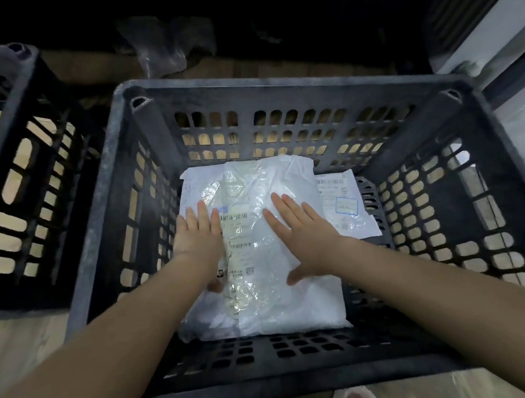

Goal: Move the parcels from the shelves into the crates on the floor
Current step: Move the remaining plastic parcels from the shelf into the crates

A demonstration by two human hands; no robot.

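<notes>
A: Both grips flat: left hand [199, 234] and right hand [304, 236] hold nothing, just press the parcel [261, 292].
B: We're flattening it in the crate [142, 92], over another parcel's label [343, 202].

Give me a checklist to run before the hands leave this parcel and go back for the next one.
1. White plastic parcel lies flat on the floor of the middle black crate: ok.
2. Left hand has no grip on it, fingers straight on top: ok.
3. Right hand likewise flat, fingers spread: ok.
4. Parcel underneath, label up, is only partly covered and sits inside the crate walls: ok.
5. Room left in this crate for more: ok, walls rise well above the parcels.
6. Contents of the second crate to the left: cannot tell, mostly out of frame.
</notes>
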